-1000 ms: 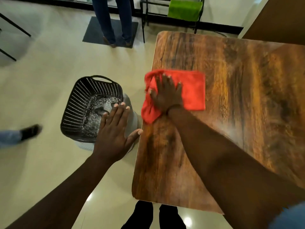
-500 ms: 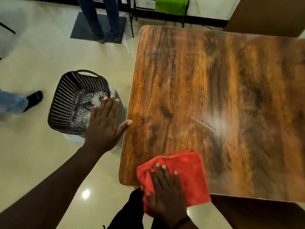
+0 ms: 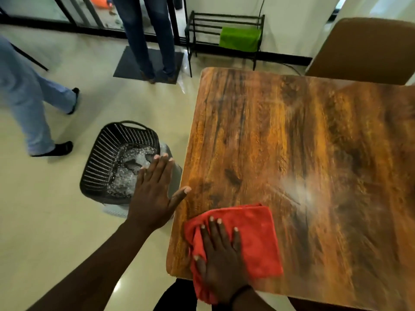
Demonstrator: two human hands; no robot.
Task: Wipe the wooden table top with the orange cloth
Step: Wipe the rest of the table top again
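Observation:
The wooden table top fills the right half of the view, with a pale smear near its middle. At the near left corner lies the orange cloth, partly hanging over the front edge. My right hand presses flat on the cloth's left part, fingers spread. Beside the table's left edge my left hand hovers open and flat, thumb tip touching the edge, holding nothing.
A dark slotted basket stands on the floor left of the table, under my left hand. Two people's legs are on the floor beyond. A black rack with a green cloth and a brown chair are at the back.
My right hand swept the cloth from the far left part of the table down to the near left corner, and has now slid it a little back onto the table. My left hand stayed beside the edge.

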